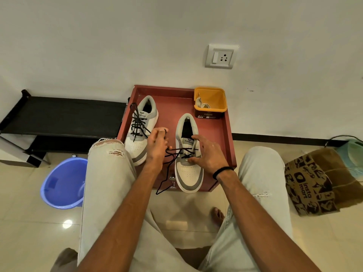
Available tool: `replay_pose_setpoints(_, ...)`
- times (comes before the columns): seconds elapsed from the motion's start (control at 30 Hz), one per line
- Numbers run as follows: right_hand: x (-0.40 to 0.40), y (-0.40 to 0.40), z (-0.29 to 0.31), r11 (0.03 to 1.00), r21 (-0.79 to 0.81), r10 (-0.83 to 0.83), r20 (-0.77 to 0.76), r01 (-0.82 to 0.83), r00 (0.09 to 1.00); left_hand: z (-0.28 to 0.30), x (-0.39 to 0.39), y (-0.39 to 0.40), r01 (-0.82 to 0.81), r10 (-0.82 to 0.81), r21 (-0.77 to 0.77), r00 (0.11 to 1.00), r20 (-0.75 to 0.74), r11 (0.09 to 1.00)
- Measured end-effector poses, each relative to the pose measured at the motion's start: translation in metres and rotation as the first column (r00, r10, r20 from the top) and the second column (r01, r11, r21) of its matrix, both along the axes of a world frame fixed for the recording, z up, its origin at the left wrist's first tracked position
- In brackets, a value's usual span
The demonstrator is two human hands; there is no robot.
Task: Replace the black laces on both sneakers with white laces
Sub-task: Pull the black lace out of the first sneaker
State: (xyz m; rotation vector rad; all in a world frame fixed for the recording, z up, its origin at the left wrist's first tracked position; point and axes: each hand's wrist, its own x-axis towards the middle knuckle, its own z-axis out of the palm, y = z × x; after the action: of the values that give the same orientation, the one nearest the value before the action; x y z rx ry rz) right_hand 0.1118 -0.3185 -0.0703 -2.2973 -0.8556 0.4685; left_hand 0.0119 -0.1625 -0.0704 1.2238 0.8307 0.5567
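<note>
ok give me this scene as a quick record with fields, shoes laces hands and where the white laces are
surface: red cabinet top
left sneaker: fully laced in black
right sneaker: black lace partly pulled out, loose end hanging off the front edge
left hand: pinching the black lace
right hand: resting on the right sneaker, fingers at the eyelets
white laces: in the yellow tub, back right corner
progress: no white lace threaded yet

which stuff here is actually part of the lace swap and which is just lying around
Part of the job:
- right sneaker, black lace half pulled out
- left sneaker, laced in black
- yellow tub with white laces
- left hand pinching the lace, right hand on the shoe

Just lying about:
- blue bucket
- paper bag
- wall socket
- black rack
</note>
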Motion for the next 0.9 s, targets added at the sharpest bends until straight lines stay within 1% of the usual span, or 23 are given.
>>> replay_pose_setpoints(0.03, 0.0, 0.0, 0.0, 1.0, 0.004, 0.004, 0.006, -0.004, 1.0, 0.0, -0.002, -0.003, 0.077, -0.051, 0.229, 0.992, -0.117, 0.97)
replay_pose_setpoints(0.07, 0.0, -0.001, 0.001, 1.0, 0.004, 0.006, 0.013, -0.006, 1.0, 0.001, -0.004, -0.007, 0.171, -0.089, 0.421, 0.974, -0.207, 0.891)
replay_pose_setpoints(0.1, -0.001, -0.001, 0.001, 1.0, 0.004, 0.008, 0.021, -0.008, 1.0, 0.001, -0.005, -0.011, 0.25, -0.123, 0.548, 0.958, -0.258, 0.798)
replay_pose_setpoints(0.13, -0.001, -0.001, 0.002, 1.0, 0.005, 0.011, 0.028, -0.011, 1.0, 0.0, -0.006, -0.014, 0.307, -0.154, 0.619, 0.945, -0.289, 0.723)
replay_pose_setpoints(0.17, -0.001, -0.001, 0.001, 1.0, 0.005, 0.013, 0.031, -0.013, 0.999, -0.002, -0.006, -0.015, 0.346, -0.177, 0.66, 0.934, -0.31, 0.667)
replay_pose_setpoints(0.27, 0.0, -0.001, 0.001, 1.0, 0.004, 0.012, 0.013, -0.012, 1.0, -0.008, -0.006, -0.015, 0.434, -0.201, 0.699, 0.897, -0.393, 0.568)
replay_pose_setpoints(0.33, 0.001, -0.001, 0.0, 1.0, 0.007, 0.009, 0.004, -0.009, 1.0, -0.013, -0.007, -0.012, 0.487, -0.187, 0.696, 0.866, -0.463, 0.527)
replay_pose_setpoints(0.4, 0.001, -0.001, -0.001, 1.0, 0.005, 0.008, 0.005, -0.008, 1.0, -0.015, -0.009, -0.009, 0.524, -0.161, 0.669, 0.834, -0.527, 0.527)
replay_pose_setpoints(0.47, 0.001, -0.001, -0.002, 1.0, 0.0, 0.006, -0.002, -0.006, 1.0, -0.015, -0.01, -0.007, 0.53, -0.13, 0.655, 0.82, -0.557, 0.538)
replay_pose_setpoints(0.6, 0.001, 0.002, -0.004, 0.999, -0.024, 0.035, 0.003, -0.035, 0.999, -0.017, -0.011, -0.005, 0.497, -0.086, 0.667, 0.832, -0.548, 0.555)
replay_pose_setpoints(0.67, -0.001, 0.004, -0.008, 0.999, -0.02, 0.04, 0.03, -0.039, 0.999, -0.022, -0.012, -0.002, 0.472, -0.03, 0.704, 0.84, -0.541, 0.531)
replay_pose_setpoints(0.7, -0.003, 0.005, -0.011, 0.999, -0.022, 0.029, 0.041, -0.029, 0.999, -0.026, -0.012, -0.001, 0.474, 0.012, 0.717, 0.83, -0.558, 0.511)
replay_pose_setpoints(0.77, -0.007, 0.009, -0.016, 1.0, -0.028, -0.003, 0.062, 0.005, 0.998, -0.026, -0.012, -0.005, 0.485, 0.055, 0.716, 0.808, -0.587, 0.502)
replay_pose_setpoints(0.83, -0.009, 0.013, -0.02, 0.999, -0.024, -0.03, 0.082, 0.032, 0.996, -0.024, -0.011, -0.011, 0.459, 0.022, 0.73, 0.84, -0.543, 0.506)
replay_pose_setpoints(0.9, -0.012, 0.017, -0.021, 0.999, -0.004, -0.042, 0.093, 0.043, 0.995, -0.023, -0.011, -0.016, 0.435, -0.011, 0.758, 0.871, -0.492, 0.486)
